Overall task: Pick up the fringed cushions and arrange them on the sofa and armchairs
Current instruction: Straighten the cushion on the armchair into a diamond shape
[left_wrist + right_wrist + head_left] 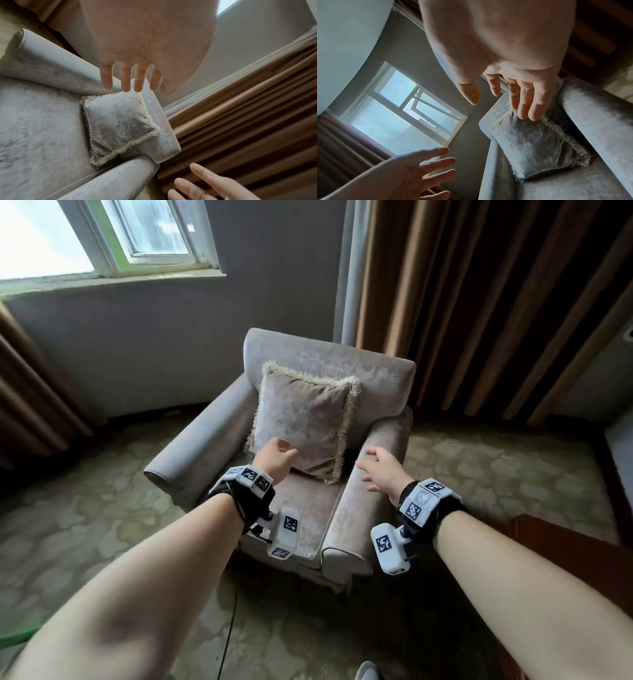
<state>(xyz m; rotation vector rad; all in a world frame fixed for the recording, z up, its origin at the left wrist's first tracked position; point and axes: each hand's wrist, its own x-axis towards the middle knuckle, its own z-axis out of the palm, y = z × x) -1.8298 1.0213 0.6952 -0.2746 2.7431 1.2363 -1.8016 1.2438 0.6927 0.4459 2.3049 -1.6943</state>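
One cushion (pixel 301 424) with a pale fringe already stands upright on the seat of the armchair (pixel 373 501), leaning against its backrest, so this chair looks finished; the sofa, any other armchairs and any other cushions are out of sight, so you cannot tell how much is left. Your left hand (pixel 275 458) hangs in front of the cushion's lower edge with fingers relaxed and empty, and your right hand (pixel 380 469) is spread wide over the chair's armrest, holding nothing. The cushion sits closer to that armrest than to the other. There is open carpet (pixel 85 515) on both sides of the chair, while the curtain (pixel 496 313) and the wall under the window (pixel 102 231) close it in behind.
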